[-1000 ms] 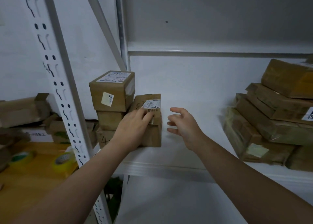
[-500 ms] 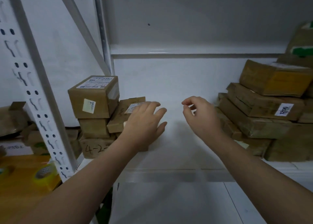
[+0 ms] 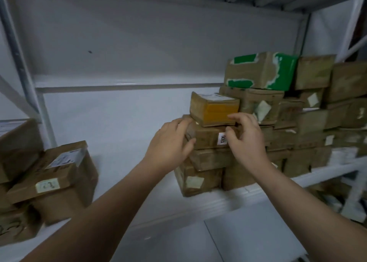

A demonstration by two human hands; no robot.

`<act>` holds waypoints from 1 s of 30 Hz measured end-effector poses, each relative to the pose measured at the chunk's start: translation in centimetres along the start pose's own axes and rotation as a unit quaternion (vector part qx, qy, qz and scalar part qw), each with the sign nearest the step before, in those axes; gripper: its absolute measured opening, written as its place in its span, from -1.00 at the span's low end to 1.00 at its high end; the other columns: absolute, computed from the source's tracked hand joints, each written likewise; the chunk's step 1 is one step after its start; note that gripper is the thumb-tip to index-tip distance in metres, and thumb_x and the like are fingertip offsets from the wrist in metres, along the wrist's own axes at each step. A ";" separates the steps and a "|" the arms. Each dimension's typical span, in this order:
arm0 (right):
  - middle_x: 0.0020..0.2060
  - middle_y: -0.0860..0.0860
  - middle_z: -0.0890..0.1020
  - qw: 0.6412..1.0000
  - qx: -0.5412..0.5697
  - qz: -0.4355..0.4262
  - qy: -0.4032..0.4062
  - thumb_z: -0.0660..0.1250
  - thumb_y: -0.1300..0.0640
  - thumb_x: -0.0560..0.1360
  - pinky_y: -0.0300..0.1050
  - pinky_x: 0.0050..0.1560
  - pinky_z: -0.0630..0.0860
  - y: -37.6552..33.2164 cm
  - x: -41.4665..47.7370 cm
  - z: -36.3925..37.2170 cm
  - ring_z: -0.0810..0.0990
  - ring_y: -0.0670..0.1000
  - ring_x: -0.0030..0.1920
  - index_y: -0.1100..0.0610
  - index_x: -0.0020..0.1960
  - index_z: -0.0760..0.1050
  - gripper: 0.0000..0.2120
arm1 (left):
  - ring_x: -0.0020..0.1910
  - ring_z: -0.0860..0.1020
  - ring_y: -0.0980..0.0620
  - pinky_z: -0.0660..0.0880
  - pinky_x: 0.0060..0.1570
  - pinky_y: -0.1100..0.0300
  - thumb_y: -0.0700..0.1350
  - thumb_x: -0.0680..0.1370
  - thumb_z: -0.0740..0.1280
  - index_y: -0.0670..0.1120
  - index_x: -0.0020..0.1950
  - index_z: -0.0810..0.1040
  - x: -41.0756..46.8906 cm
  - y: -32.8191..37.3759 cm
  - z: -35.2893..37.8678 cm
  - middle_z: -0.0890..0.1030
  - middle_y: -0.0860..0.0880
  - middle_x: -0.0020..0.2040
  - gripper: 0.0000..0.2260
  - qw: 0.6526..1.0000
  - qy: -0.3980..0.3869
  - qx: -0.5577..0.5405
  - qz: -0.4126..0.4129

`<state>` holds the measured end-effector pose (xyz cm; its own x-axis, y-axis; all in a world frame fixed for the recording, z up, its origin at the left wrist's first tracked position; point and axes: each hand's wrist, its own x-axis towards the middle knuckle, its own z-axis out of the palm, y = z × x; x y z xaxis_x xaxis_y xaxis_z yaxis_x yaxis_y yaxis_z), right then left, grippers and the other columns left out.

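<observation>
On the white shelf (image 3: pixel 123 134) stands a stack of taped brown parcels. A small parcel with a yellow side (image 3: pixel 214 111) lies on top, over a flat parcel labelled 1206 (image 3: pixel 208 137). My left hand (image 3: pixel 170 142) is at the stack's left end. Its fingers reach over the top edge of the 1206 parcel and its thumb lies on that parcel's front. My right hand (image 3: pixel 246 140) is at the right. Its fingertips touch the lower right corner of the yellow-sided parcel and its thumb is beside the 1206 label. Neither hand plainly grips anything.
More parcels are piled behind and to the right, among them a green-taped box (image 3: pixel 262 71). Another group of labelled brown boxes (image 3: pixel 57 174) sits at the shelf's left end. A grey upright post (image 3: pixel 21 67) stands at the left, and a shelf board runs overhead.
My view and both hands have swung right, away from the left boxes. The left hand has let go of the small labelled box, and both hands have come to the right stack.
</observation>
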<state>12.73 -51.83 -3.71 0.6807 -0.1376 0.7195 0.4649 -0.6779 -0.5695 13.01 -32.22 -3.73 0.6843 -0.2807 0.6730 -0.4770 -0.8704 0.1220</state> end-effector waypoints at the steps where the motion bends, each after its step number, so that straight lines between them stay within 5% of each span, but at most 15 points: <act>1: 0.18 0.01 0.45 1.000 0.001 0.009 0.000 0.30 0.23 0.52 -0.14 0.21 0.40 0.8 0.5 -0.6 0.46 0.01 0.21 0.12 0.24 0.48 -0.71 | 0.35 0.35 -0.02 0.33 0.28 0.12 0.08 0.59 0.23 0.04 0.49 0.21 1.3 1.1 0.4 0.37 0.01 0.42 -0.51 1.000 0.004 -0.009 0.005; 4: 0.17 0.01 0.45 0.999 0.029 0.026 -0.006 0.30 0.25 0.52 -0.02 0.28 0.44 2.1 2.1 -2.0 0.49 0.03 0.20 0.13 0.29 0.45 -0.66 | 0.36 0.37 -0.11 0.38 0.27 0.03 0.13 0.57 0.24 0.10 0.54 0.05 5.4 3.2 1.6 0.29 -0.07 0.48 -0.40 1.000 0.008 0.002 0.005; 7: 0.15 -0.03 0.44 0.998 0.054 0.029 -0.029 0.30 0.25 0.53 -0.31 0.11 0.42 3.0 3.0 -2.8 0.47 -0.05 0.15 0.11 0.30 0.43 -0.65 | 0.34 0.39 -0.20 0.41 0.24 -0.04 0.18 0.57 0.23 0.18 0.54 -0.09 8.3 3.6 2.8 0.18 -0.17 0.52 -0.33 0.998 -0.033 0.040 -0.033; 11: 0.17 -0.03 0.47 0.995 0.082 0.029 -0.050 0.29 0.25 0.54 -0.58 -0.07 0.31 4.1 3.4 -3.1 0.45 -0.14 0.11 0.12 0.34 0.41 -0.63 | 0.17 0.51 -0.13 0.46 0.09 0.03 0.09 0.59 0.24 0.06 0.47 0.18 9.0 3.7 3.8 0.47 -0.10 0.32 -0.51 0.998 -0.027 0.019 -0.062; 22: 0.00 -0.17 0.52 0.981 0.181 0.016 -0.071 0.24 0.13 0.60 -0.58 -0.09 0.38 2.8 4.3 -3.1 0.49 -0.32 -0.07 0.12 0.41 0.38 -0.62 | 0.32 0.42 0.00 0.41 0.25 0.12 -0.04 0.59 0.28 0.00 0.43 0.29 5.5 6.0 4.3 0.37 -0.01 0.42 -0.58 0.983 0.101 -0.102 -0.118; 26: 0.18 0.06 0.48 0.986 0.153 0.019 -0.065 0.21 0.00 0.61 -0.27 0.18 0.42 2.9 4.7 -2.6 0.49 -0.08 0.11 0.14 0.38 0.42 -0.60 | 0.27 0.44 0.08 0.48 0.22 0.11 0.01 0.59 0.26 0.00 0.28 0.41 4.3 6.6 4.4 0.45 -0.02 0.33 -0.72 0.952 0.157 -0.230 -0.124; 28: 0.15 0.02 0.48 0.978 0.199 0.019 -0.060 0.24 0.03 0.60 -0.49 0.02 0.40 2.6 4.2 -2.6 0.48 -0.22 0.03 0.10 0.31 0.43 -0.68 | 0.22 0.49 0.10 0.54 0.09 0.20 -0.01 0.62 0.21 0.07 0.10 0.40 3.9 7.2 4.0 0.49 -0.02 0.27 -0.92 0.917 0.202 -0.319 -0.128; 30: 0.12 -0.04 0.50 0.960 0.274 0.016 -0.059 0.25 0.05 0.59 -0.50 -0.02 0.44 2.2 3.8 -2.6 0.50 -0.23 0.04 0.03 0.20 0.36 -0.79 | 0.21 0.51 0.08 0.55 -0.06 0.33 -0.06 0.62 0.18 0.10 0.01 0.32 3.5 8.1 3.2 0.48 0.01 0.27 -0.94 0.871 0.228 -0.413 -0.137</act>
<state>14.85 -55.71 -1.25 0.7438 -0.0461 0.6668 0.6489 -0.1890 -0.7370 13.31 -41.55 -2.69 0.6347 0.2443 0.7331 -0.6937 -0.2380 0.6798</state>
